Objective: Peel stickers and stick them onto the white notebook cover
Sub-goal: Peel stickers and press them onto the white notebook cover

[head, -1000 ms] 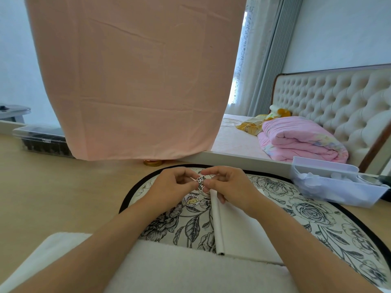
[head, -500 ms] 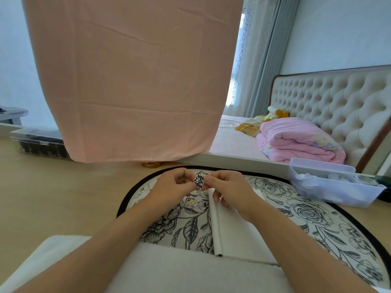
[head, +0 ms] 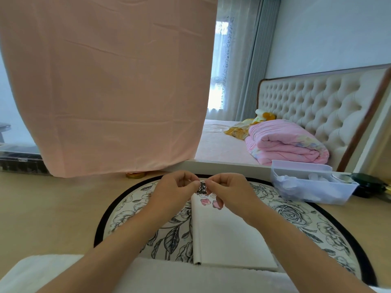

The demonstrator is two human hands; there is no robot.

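Pale surface (head: 53,218) carries a floral mat (head: 317,225), where our white notebook (head: 228,240) lies flat. Over its far edge our left hand (head: 171,193) and right hand (head: 234,193) pinch one small sticker (head: 201,187) between curled fingertips — bare wood spreads leftward.

Nothing here can be read. The black-and-white sticker (head: 201,187) shows only a blurred pattern, and the pink stickers (head: 204,201) on the white notebook cover (head: 228,235) carry no legible lettering.

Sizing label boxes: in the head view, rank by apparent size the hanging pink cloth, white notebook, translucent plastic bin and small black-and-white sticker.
1. hanging pink cloth
2. white notebook, though nearness to the camera inflates it
3. translucent plastic bin
4. small black-and-white sticker
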